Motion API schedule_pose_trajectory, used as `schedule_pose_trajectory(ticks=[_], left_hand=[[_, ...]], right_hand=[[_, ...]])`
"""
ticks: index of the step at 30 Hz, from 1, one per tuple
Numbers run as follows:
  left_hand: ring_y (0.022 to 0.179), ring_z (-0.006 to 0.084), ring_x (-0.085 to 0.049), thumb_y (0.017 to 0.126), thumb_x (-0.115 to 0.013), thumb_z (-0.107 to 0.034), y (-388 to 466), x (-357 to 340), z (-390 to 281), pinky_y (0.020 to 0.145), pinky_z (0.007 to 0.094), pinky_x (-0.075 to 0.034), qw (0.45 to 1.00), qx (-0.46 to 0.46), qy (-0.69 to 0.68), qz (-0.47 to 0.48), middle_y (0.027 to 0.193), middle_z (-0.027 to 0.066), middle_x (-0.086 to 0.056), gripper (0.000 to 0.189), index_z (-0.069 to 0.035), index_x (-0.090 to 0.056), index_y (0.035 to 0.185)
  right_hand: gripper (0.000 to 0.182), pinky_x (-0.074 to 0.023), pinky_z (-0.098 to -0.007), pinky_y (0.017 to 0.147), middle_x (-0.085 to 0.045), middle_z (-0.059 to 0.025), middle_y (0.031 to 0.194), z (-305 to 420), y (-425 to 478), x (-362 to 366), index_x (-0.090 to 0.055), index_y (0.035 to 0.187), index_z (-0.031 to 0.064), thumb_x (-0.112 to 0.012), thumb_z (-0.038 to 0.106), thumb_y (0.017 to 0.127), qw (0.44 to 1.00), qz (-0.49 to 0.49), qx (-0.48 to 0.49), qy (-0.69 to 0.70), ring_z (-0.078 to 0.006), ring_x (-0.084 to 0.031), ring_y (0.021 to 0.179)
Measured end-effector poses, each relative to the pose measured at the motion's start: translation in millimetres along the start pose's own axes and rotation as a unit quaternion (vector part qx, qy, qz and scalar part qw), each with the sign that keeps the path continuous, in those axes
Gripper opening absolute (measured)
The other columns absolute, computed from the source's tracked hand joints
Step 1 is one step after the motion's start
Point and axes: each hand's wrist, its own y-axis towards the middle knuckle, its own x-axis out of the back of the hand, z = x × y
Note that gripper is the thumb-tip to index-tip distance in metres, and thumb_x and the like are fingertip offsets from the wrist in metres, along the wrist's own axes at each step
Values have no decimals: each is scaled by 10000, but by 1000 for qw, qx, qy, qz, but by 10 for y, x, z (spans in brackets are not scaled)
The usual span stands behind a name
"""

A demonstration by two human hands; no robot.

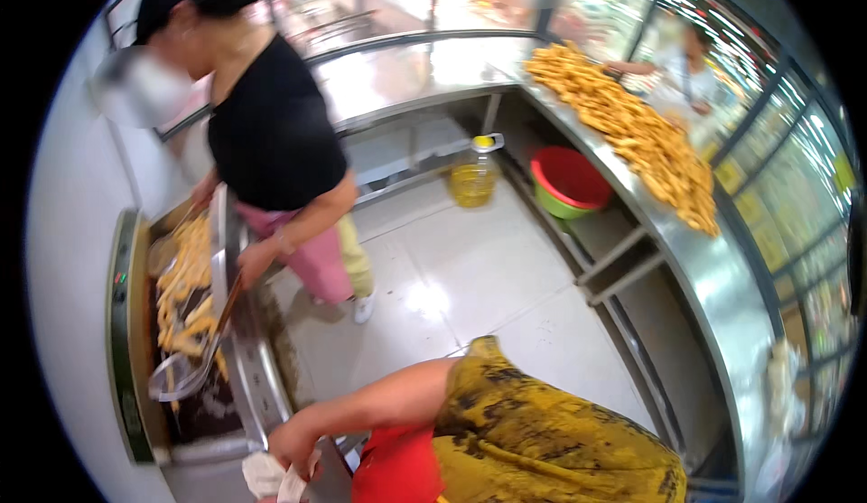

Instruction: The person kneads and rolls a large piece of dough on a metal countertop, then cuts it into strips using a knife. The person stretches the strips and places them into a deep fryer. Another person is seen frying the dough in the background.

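Low in the view, my right hand [294,443] reaches out of a yellow-and-black patterned sleeve [548,428], past a red apron [399,466]. Its fingers grip soft pale dough [263,474], part of which hangs below them. Of my left hand [267,499], only a sliver shows at the bottom edge beside the dough; its grip is hidden. Just beyond my right hand is the metal rim [254,388] of a deep fryer. Golden fried dough sticks [186,266] float in its dark oil [203,401].
A co-worker in a black top [271,130] holds a wire skimmer [179,376] over the oil. Fried dough sticks [623,130] are heaped on the steel counter [711,279]. Below stand a red basin [569,171] and an oil jug [474,181]. Another person [684,69] stands behind the glass.
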Motion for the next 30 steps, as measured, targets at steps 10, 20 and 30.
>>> schedule_pose_trajectory(ticks=[10,20,30], left_hand=[[815,107,-627,933,-595,-180,-188,-402,-95,788,277,-482,993,-69,-80,43,816,41,-692,235,23,-675,1019],[719,83,-623,905,-630,-132,-500,-604,197,684,240,-485,992,-18,-106,-61,758,27,-683,166,17,-697,932],[713,82,-617,879,-650,-109,-684,-662,468,669,234,-462,975,-71,-93,-190,721,23,-675,131,12,-698,866]], right_hand=[[151,-476,-304,531,-648,-34,620,78,-83,-20,-688,748,25,-645,164,793,986,58,-49,148,-117,-626,571],[195,-456,-292,501,-652,-50,607,147,145,-152,-722,831,22,-683,205,774,988,91,-53,116,-105,-605,539],[163,-487,-282,551,-672,-69,654,160,426,-285,-677,768,-32,-667,130,773,983,140,-97,71,-121,-652,578]])
